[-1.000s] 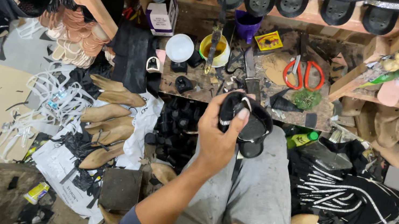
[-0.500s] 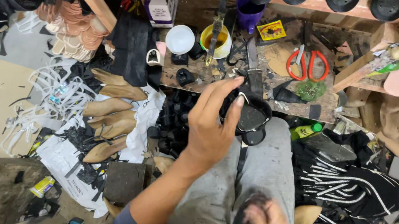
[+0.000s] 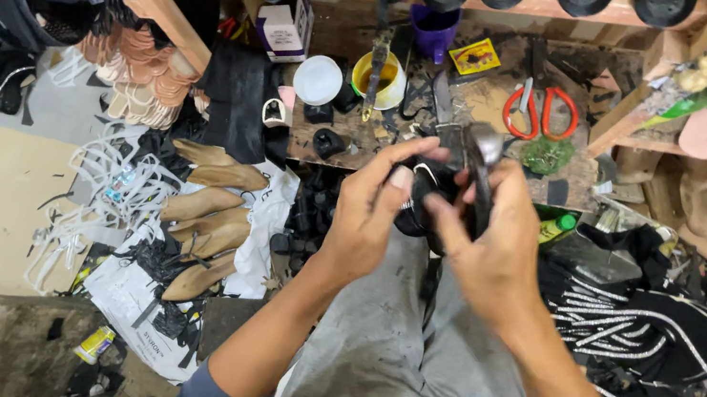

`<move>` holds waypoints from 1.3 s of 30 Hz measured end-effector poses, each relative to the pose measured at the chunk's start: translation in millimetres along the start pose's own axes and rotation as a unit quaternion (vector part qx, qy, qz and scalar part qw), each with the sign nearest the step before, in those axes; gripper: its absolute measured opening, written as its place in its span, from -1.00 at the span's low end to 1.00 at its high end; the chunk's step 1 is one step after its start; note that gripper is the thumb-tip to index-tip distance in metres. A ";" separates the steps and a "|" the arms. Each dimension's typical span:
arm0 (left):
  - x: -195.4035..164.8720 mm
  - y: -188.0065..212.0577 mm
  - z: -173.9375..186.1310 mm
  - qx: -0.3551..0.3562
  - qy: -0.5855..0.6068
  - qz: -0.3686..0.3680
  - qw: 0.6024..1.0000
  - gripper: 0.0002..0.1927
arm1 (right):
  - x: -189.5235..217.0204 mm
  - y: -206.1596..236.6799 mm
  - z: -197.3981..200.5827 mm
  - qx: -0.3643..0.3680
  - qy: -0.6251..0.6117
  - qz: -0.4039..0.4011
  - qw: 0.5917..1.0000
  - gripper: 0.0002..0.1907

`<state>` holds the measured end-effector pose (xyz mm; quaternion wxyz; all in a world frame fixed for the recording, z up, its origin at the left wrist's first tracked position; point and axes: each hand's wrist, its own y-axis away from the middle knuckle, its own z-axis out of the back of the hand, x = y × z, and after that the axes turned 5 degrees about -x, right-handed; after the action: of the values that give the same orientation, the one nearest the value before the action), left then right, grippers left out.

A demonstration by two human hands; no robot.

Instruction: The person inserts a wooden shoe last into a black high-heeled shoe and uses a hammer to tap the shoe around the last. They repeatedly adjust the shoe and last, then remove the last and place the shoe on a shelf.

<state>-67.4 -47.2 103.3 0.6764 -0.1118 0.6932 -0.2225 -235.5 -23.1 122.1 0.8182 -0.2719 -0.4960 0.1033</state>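
Both hands are raised over the person's lap, just in front of the cluttered counter. The left hand is curled around a black shoe piece, thumb and fingers pressed against its near side, so the piece sits between the two hands and is mostly hidden by them. The right hand is closed round the dark handle of a metal-headed tool, whose shiny head rises just above the shoe piece. Red-handled scissors lie on the counter beyond. Wooden shoe lasts lie on the floor to the left.
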 end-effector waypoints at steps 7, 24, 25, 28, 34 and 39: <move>-7.7 9.8 -17.4 0.049 0.043 0.053 0.996 -0.57 | 9.5 37.6 63.6 0.244 -0.169 -0.248 0.922 -0.88; -18.7 27.5 -37.1 0.038 -0.055 -0.014 0.998 -0.62 | 24.1 33.2 65.1 0.217 0.108 -0.073 0.967 -0.73; -17.2 24.9 -33.6 0.034 -0.043 -0.007 0.998 -0.62 | 23.0 29.8 53.3 0.206 0.089 -0.065 0.972 -0.73; -15.6 19.1 -27.9 0.024 -0.016 0.022 0.999 -0.61 | 22.3 21.5 45.7 0.201 0.091 -0.025 0.975 -0.73; -18.9 21.6 -30.6 0.031 -0.044 0.061 0.997 -0.59 | 18.2 28.5 77.1 0.267 0.256 0.034 0.928 -0.65; -13.6 8.1 -11.5 0.117 0.027 0.057 0.991 -0.60 | -3.2 34.2 38.3 0.166 0.177 0.039 0.969 -0.70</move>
<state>-76.8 -32.2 111.6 0.6775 0.0139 0.6855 -0.2664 -266.8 17.0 114.8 0.9222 -0.1649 -0.3078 0.1661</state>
